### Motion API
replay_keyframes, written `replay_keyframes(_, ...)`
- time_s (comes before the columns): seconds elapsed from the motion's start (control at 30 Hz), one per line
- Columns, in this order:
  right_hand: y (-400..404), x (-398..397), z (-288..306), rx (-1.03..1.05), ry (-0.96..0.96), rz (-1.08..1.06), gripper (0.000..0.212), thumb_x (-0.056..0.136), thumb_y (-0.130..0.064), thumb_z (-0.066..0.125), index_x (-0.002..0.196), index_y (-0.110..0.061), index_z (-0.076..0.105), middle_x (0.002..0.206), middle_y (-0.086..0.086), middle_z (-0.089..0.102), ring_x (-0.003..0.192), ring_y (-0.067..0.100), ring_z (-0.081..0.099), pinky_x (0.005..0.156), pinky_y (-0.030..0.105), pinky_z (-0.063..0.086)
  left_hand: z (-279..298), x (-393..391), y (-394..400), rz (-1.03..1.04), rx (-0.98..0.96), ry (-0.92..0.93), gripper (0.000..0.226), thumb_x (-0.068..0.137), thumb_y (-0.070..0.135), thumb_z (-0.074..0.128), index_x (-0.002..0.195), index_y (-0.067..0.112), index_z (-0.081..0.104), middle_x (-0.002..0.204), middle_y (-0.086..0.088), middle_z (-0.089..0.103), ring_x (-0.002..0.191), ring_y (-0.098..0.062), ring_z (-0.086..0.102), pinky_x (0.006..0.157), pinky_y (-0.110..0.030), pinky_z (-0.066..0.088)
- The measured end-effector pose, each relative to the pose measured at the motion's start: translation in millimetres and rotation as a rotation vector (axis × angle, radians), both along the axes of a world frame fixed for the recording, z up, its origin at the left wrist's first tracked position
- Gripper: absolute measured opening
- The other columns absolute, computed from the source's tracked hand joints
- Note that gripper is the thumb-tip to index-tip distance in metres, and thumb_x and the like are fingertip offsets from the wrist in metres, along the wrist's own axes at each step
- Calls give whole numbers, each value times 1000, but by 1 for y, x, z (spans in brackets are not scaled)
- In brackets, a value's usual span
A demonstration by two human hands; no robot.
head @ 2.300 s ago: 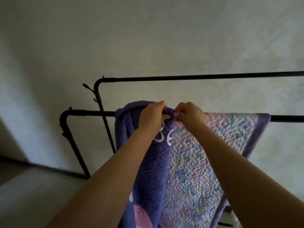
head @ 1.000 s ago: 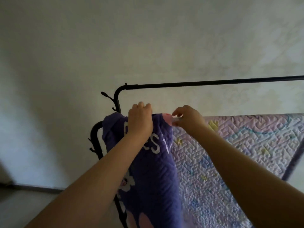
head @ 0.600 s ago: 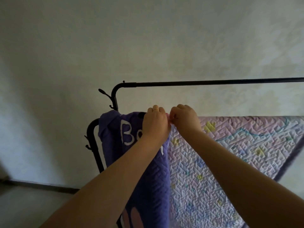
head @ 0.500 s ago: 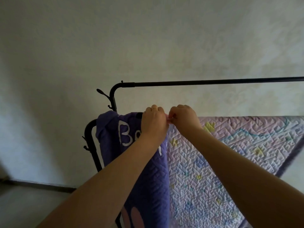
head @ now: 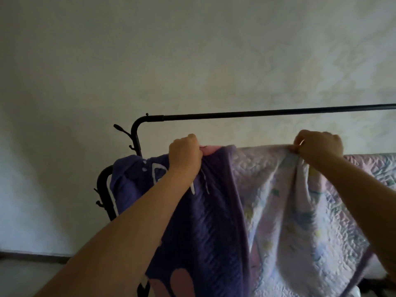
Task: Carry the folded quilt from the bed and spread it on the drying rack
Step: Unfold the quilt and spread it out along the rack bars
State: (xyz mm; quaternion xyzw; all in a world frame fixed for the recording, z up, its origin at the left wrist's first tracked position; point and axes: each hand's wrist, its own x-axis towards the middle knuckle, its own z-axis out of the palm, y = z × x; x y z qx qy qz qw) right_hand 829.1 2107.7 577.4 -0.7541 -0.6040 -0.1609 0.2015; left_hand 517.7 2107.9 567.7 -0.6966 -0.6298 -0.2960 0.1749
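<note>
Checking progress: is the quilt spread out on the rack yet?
Partly: the quilt hangs over the rack, purple end still bunched at left.

Black drying rack (head: 257,113) with purple-and-pastel quilt (head: 267,200) draped over its lower bar

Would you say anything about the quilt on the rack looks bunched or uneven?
Yes: the quilt is uneven. Its dark purple part hangs bunched at the left end of the rack, gripped by the left hand; the right hand pinches the pale part.

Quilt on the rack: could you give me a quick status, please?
Left hand and right hand grip the quilt top edge, apart. Quilt draped over drying rack lower bar. Nothing obstructing.
</note>
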Motion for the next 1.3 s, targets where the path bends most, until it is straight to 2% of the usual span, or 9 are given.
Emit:
replay_keyframes(0.17, -14, -8, 2, -2, -113, -75, 15, 91, -41, 58, 101, -31, 65, 101, 3, 67, 103, 26, 57, 91, 37, 40, -1, -4, 0, 35, -60, 59, 6, 87, 9, 50, 91, 6, 53, 93, -16, 65, 85, -34, 58, 64, -35, 36)
replay_keyframes(0.33, -19, -68, -10, 3, 113, 412, 24, 87, -33, 66, 111, -34, 65, 111, -5, 62, 107, 18, 53, 96, 36, 42, -7, 26, -15, -50, -7, 82, 15, 85, 2, 51, 97, 8, 59, 105, -13, 55, 94, -30, 53, 74, -36, 42)
replay_keyframes(0.4, -21, -95, -16, -32, 130, 549, 24, 86, -34, 67, 110, -31, 67, 110, -5, 61, 105, 16, 54, 94, 32, 43, -14, 40, -21, -130, -8, 46, 17, 91, 19, 50, 94, 7, 61, 100, -13, 59, 92, -31, 55, 74, -38, 42)
replay_keyframes(0.47, -21, -118, -26, -13, 111, 570, 21, 87, -28, 65, 108, -26, 68, 108, -2, 61, 103, 17, 55, 88, 30, 45, -20, 50, -26, -119, -48, 35, 43, 91, 48, 49, 93, 7, 62, 95, -11, 60, 90, -30, 56, 74, -38, 43)
replay_keyframes(0.53, -18, -128, -32, 59, 142, 534, 16, 89, -21, 61, 103, -24, 68, 104, -2, 60, 101, 17, 56, 82, 28, 47, -23, 52, -25, -73, -25, 49, 52, 86, 60, 53, 92, 9, 61, 93, -10, 60, 89, -28, 57, 74, -37, 43)
replay_keyframes(0.7, -8, -132, -29, 69, 110, 443, 18, 89, -34, 64, 99, -21, 70, 98, 1, 63, 95, 18, 59, 75, 24, 43, -23, 54, -17, -56, -13, 62, 16, 94, 20, 53, 96, 8, 62, 100, -10, 62, 93, -28, 58, 78, -36, 44)
replay_keyframes(0.93, -8, -80, -21, 58, 44, 289, 20, 89, -38, 62, 95, -20, 71, 98, 9, 69, 97, 29, 61, 85, 35, 47, -7, 20, -13, 13, -34, 20, 19, 95, 16, 49, 101, 2, 60, 102, -14, 63, 95, -31, 60, 80, -36, 46)
replay_keyframes(1.13, -9, -24, -20, 117, 29, -106, 21, 89, -30, 61, 96, -14, 73, 96, 14, 70, 95, 33, 63, 82, 35, 45, -3, 2, -12, 5, -11, -62, 19, 95, 13, 48, 114, 8, 48, 99, -15, 63, 91, -33, 61, 76, -40, 50)
replay_keyframes(1.3, -11, -15, -15, 81, 174, -353, 22, 89, -21, 56, 99, -5, 68, 104, 20, 67, 105, 36, 56, 87, 39, 39, -1, -21, -12, 43, -8, -144, 22, 96, 10, 46, 118, 7, 44, 97, -17, 65, 87, -34, 63, 69, -39, 48)
